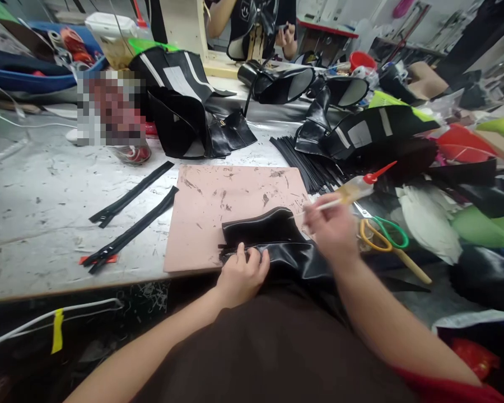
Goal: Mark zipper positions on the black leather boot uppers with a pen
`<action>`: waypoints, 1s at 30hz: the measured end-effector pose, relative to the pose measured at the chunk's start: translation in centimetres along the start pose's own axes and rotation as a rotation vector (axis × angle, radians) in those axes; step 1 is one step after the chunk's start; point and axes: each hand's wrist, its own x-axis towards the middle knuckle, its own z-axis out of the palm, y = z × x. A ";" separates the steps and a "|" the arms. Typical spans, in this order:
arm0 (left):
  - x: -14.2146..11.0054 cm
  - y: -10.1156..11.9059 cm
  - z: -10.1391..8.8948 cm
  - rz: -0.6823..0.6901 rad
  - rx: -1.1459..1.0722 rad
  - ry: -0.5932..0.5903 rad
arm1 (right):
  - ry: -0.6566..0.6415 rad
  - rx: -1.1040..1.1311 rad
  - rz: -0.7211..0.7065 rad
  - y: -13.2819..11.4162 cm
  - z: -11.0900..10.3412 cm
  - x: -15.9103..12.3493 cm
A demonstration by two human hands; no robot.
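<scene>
Black leather piece (256, 228): located on the four-to-five o'clock part of the pink board (214, 193), dial centred on that board, twelve away from the wearer. Smooth, dark flap laid flat, upper edge in a shallow curve with a fine pale line along it. Glossy, creased folds along the near side, running past the board toward four o'clock. Board surface matt, scuffed, marked with dark smears.

Left hand (241, 274): at six o'clock, forearm in from seven. Part-open, fingers bent and slightly spread, fingertips pressed onto the near left edge of the leather. Thumb's grip: cannot tell.

Right hand (334, 226): at three o'clock, forearm in from four, blurred. Fingers pinched closed around a thin pale stick (330, 204), tip angled toward the right end of the curved edge; contact with leather cannot be told.

Nearby: two black fabric zippers (134, 226), long and narrow, near nine o'clock; bundle of slim black strips (304, 168) between one and two; translucent bottle (353, 191) with pointed red nozzle just beyond the right hand; scissors (390, 235) with orange and green loop handles at three.
</scene>
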 end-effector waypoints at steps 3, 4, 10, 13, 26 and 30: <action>-0.3 -0.6 -0.1 0.033 -0.022 -0.027 | -0.252 0.160 0.011 0.3 3.3 -3.5; -0.5 -0.8 -0.1 0.039 -0.035 -0.029 | -0.297 0.160 0.003 0.8 4.1 -4.1; -1.3 -1.6 0.1 0.067 -0.087 -0.002 | -0.300 0.008 -0.093 3.2 5.3 -4.9; -1.1 -1.6 0.2 0.071 -0.087 0.024 | -0.298 -0.040 -0.141 3.2 5.4 -5.0; -1.0 -1.5 0.2 0.065 -0.087 0.033 | -0.313 -0.090 -0.151 3.2 5.5 -4.9; -1.0 -1.4 0.2 0.069 -0.110 0.023 | -0.327 -0.088 -0.161 3.2 5.5 -5.0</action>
